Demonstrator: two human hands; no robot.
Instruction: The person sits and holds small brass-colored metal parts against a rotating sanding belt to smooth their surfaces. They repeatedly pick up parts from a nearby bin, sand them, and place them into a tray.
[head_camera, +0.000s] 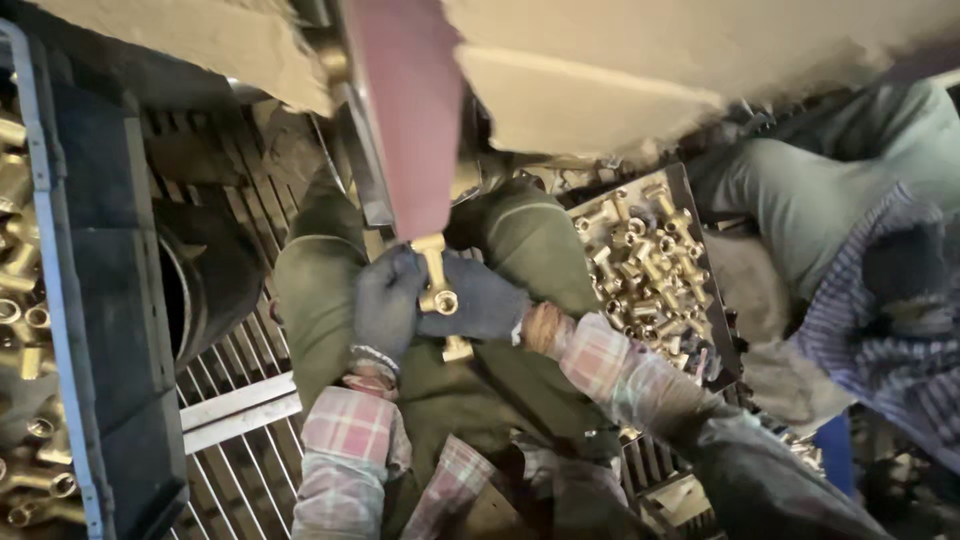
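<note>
Nearest the camera, plaid sleeves lead up to two gloved hands meeting over the person's lap. The left hand (385, 305) is clenched around the side of a brass tee fitting (440, 296), and the right hand (480, 300) grasps it from the other side, so both sets of fingers are closed on the same piece. The fitting sits between the knees, above the green trousers, with its top end touching the lower tip of the reddish abrasive belt (405, 110) that runs down from above.

The fitting's long axis stands nearly upright in the view, one end pointing up into the belt, the other down toward the lap; its short side branch faces the camera, showing a round open bore.

To do this well, it seems wise to keep both grips firm and the piece square to the belt, pressing lightly and keeping glove fabric clear of the moving surface.

Farther right, a metal tray (695, 235) holds a heap of like brass fittings. Along the left edge, a blue-framed crate (55, 300) holds more. Beyond, at the far right, another person's sleeve (880, 330) shows.
</note>
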